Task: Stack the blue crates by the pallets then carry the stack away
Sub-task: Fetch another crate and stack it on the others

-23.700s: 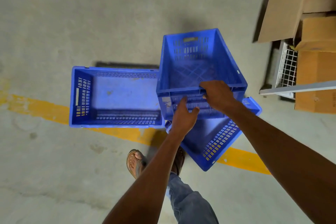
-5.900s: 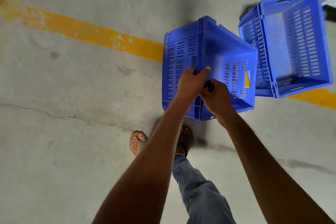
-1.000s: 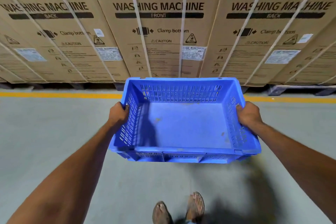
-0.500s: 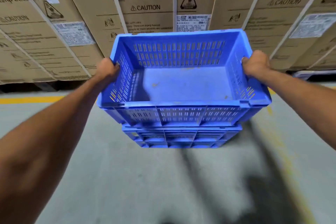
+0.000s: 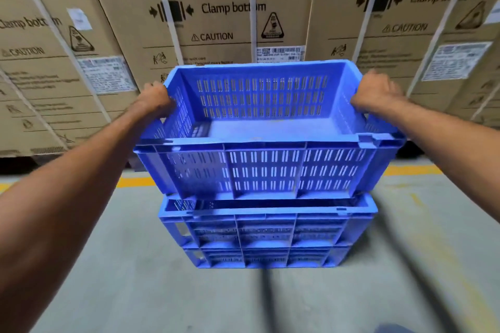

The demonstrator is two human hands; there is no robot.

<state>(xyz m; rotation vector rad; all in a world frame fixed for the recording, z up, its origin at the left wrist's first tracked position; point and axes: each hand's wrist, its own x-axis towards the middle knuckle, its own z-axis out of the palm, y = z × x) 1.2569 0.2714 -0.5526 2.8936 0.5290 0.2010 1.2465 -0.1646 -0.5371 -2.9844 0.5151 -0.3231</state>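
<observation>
Left hand [image 5: 155,100], right hand [image 5: 374,94] grip top crate [image 5: 265,167] rims; above lower crates [image 5: 265,235].

Head camera looks forward and down, close over the held crate [image 5: 259,127].

Left hand [image 5: 155,100] and right hand [image 5: 374,94] grip the top blue crate [image 5: 265,167] above stacked crates [image 5: 266,235] before cartons [image 5: 216,21].

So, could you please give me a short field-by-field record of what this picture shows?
Held crate: blue slotted crate, empty
Left hand: grips its left rim
Right hand: grips its right rim
Below: blue crate stack on concrete floor, directly under it; contact unclear
Behind: strapped cardboard cartons; yellow floor line
</observation>
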